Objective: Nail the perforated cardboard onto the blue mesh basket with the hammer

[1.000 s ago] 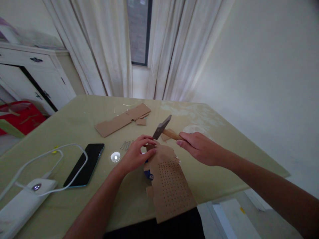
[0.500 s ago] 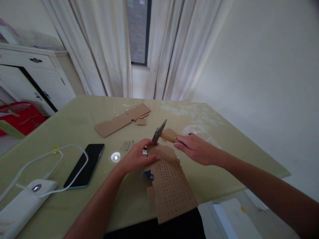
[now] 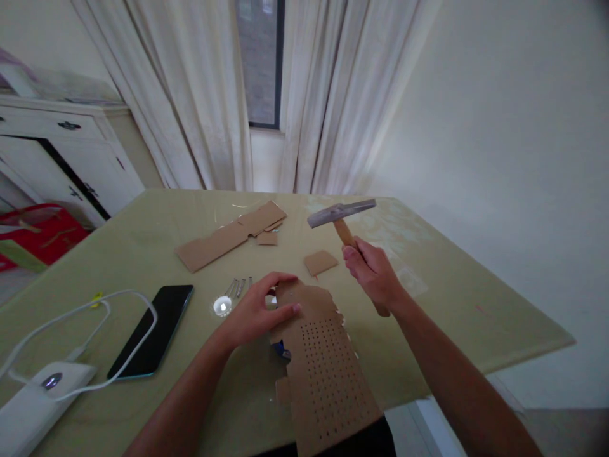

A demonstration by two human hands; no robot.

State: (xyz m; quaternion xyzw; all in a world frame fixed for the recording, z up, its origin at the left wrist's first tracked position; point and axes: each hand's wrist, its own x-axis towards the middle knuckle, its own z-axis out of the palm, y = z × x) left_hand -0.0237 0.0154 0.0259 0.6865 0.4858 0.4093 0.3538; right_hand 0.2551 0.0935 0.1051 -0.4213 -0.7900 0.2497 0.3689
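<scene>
right hand [image 3: 373, 273] fisted round raised hammer [image 3: 343, 218], left hand [image 3: 259, 310] flat, fingers spread on perforated cardboard [image 3: 323, 355]

Hammer [image 3: 343, 219] up: dull grey metal head, pale wooden handle, matt grain. Perforated sheet [image 3: 326, 365] is brown cardboard, rough and matt, its far edge torn ragged. More matt cardboard on the far strip [image 3: 228, 236]. Tabletop [image 3: 451, 298] shines, a smooth glossy yellow-green. Phone [image 3: 152, 330], near left, glossy black glass. Nails [image 3: 239, 287] glint, thin bright metal. Curtains [image 3: 333, 95]: soft white cloth.
</scene>
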